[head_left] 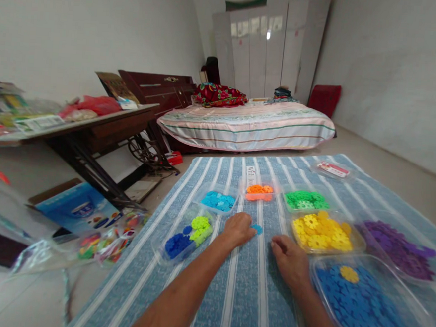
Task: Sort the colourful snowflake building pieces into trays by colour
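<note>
My left hand (239, 229) is closed over the middle of the striped cloth, pinching a light blue flower-shaped plastic disc (256, 229). To its right my right hand (289, 258) is curled, thumb against the fingers; whether anything is in them is hidden. Beyond the left hand lie light blue discs (218, 201) in a clear tub, and nearer left a tub holds dark blue discs (178, 244) beside lime green discs (200, 229). Yellow discs (321, 230) fill a tub beside my right hand. Blue discs (361, 298), with one yellow disc (349, 274) on top, are closer to me.
Orange discs (260, 192), green discs (307, 200) and purple discs (396, 248) sit in other tubs. A clear box with a red and white label (333, 169) lies at the far right. Past the striped cloth (213, 302) stands a bed (250, 128); a cluttered sewing table (108, 126) is left.
</note>
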Demonstrator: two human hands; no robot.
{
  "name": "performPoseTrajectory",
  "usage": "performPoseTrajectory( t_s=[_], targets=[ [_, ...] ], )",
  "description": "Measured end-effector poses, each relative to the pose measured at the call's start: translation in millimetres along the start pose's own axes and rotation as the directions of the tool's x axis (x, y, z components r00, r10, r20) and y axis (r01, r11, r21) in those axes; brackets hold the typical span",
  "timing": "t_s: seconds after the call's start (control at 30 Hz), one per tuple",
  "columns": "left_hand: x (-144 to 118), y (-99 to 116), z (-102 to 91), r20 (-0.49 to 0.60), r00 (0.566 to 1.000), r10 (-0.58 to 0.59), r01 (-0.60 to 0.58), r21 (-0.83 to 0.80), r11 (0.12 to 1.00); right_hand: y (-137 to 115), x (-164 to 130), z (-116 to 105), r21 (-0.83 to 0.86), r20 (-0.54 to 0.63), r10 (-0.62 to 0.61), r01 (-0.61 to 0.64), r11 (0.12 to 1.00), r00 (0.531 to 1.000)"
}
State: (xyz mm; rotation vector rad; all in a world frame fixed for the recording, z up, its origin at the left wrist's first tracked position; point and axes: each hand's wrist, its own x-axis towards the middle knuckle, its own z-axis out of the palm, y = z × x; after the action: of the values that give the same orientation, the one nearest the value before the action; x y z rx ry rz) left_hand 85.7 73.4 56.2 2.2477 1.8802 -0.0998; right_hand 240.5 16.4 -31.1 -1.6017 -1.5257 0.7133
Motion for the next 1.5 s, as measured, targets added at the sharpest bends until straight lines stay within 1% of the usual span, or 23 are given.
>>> performPoseTrajectory(
  t_s=[0.1,0.23,0.33,0.4,0.47,0.53,0.6,0.67,0.73,0.8,0.83,0.9,1.0,1.07,1.13,1.2,1.27,1.33,1.5],
  targets=[
    [4.4,6.1,10.5,0.003,1.000,-0.006,0.006,-0.017,1.000,-0.8,-0.2,-0.5,-0.014,0.011,0.003,-0.003,1.000,1.000],
    [8.6,5.9,14.5,0.011,1.000,0.009,-0.008,-0.065,0.998,-1.0,-1.4,-0.6,-0.042,0.010,0.002,-0.001,0.999,1.000],
    [7.1,6.0,19.1,0.007,1.000,0.029,-0.029,-0.110,0.993,0.3,-1.5,-0.3,-0.049,0.014,-0.009,0.009,0.999,1.000],
    [4.4,6.1,20.6,0.005,0.999,0.046,-0.045,-0.132,0.990,0.7,-1.3,-0.2,-0.045,0.023,-0.010,0.011,0.999,1.000],
    [2.2,3.8,16.8,0.002,0.998,0.055,-0.055,-0.140,0.989,0.3,-1.3,-0.4,-0.039,0.031,-0.006,0.007,0.999,0.999],
    [2.1,-3.8,5.3,-0.013,0.999,0.046,-0.047,-0.132,0.990,-0.7,-1.7,-0.7,-0.035,0.028,-0.002,0.003,0.999,1.000],
    [4.5,-17.7,-13.6,-0.042,0.999,0.015,-0.019,-0.109,0.994,-1.8,-2.5,-0.9,-0.032,0.017,-0.002,0.003,0.999,1.000],
    [8.1,-36.2,-36.1,-0.081,0.996,-0.045,0.039,-0.073,0.997,-2.1,-3.1,-0.6,-0.030,0.007,-0.002,0.003,1.000,1.000],
    [10.5,-54.4,-56.6,-0.123,0.984,-0.132,0.130,-0.024,0.991,-1.3,-3.2,0.3,-0.027,0.001,-0.003,0.003,1.000,1.000],
    [10.5,-67.1,-69.4,-0.160,0.967,-0.198,0.205,0.026,0.978,0.2,-2.6,1.8,-0.019,-0.003,-0.007,0.007,1.000,1.000],
    [9.8,-70.1,-72.0,-0.168,0.963,-0.212,0.222,0.048,0.974,1.1,-2.2,2.6,-0.015,-0.003,-0.011,0.011,1.000,1.000],
    [7.8,-69.6,-69.9,-0.153,0.969,-0.196,0.211,0.090,0.973,2.3,-1.1,4.0,-0.013,-0.004,-0.018,0.018,1.000,1.000],
    [6.5,-58.1,-55.1,-0.072,0.988,-0.138,0.148,0.148,0.978,2.0,0.0,4.8,-0.012,0.004,-0.024,0.024,1.000,1.000],
    [7.5,-49.8,-44.4,-0.036,0.991,-0.127,0.131,0.189,0.973,0.8,0.4,4.8,-0.006,0.004,-0.026,0.026,1.000,1.000],
    [9.4,-44.4,-36.9,-0.042,0.990,-0.131,0.137,0.229,0.964,-0.7,0.6,4.7,-0.002,0.000,-0.029,0.029,1.000,1.000],
    [11.3,-42.3,-34.0,-0.073,0.989,-0.129,0.144,0.262,0.954,-1.9,0.9,4.6,0.001,-0.008,-0.032,0.032,0.999,0.999],
    [12.5,-42.4,-35.6,-0.105,0.988,-0.112,0.137,0.286,0.948,-2.7,1.4,4.5,0.002,-0.016,-0.033,0.033,0.999,0.999],
    [12.7,-43.0,-41.1,-0.133,0.987,-0.091,0.128,0.305,0.944,-3.1,1.8,4.4,0.003,-0.019,-0.032,0.032,0.999,0.999],
    [7.6,-41.3,-63.0,-0.187,0.980,-0.069,0.128,0.328,0.936,-3.3,1.5,4.6,-0.009,0.000,-0.036,0.036,0.999,0.999]
  ],
)
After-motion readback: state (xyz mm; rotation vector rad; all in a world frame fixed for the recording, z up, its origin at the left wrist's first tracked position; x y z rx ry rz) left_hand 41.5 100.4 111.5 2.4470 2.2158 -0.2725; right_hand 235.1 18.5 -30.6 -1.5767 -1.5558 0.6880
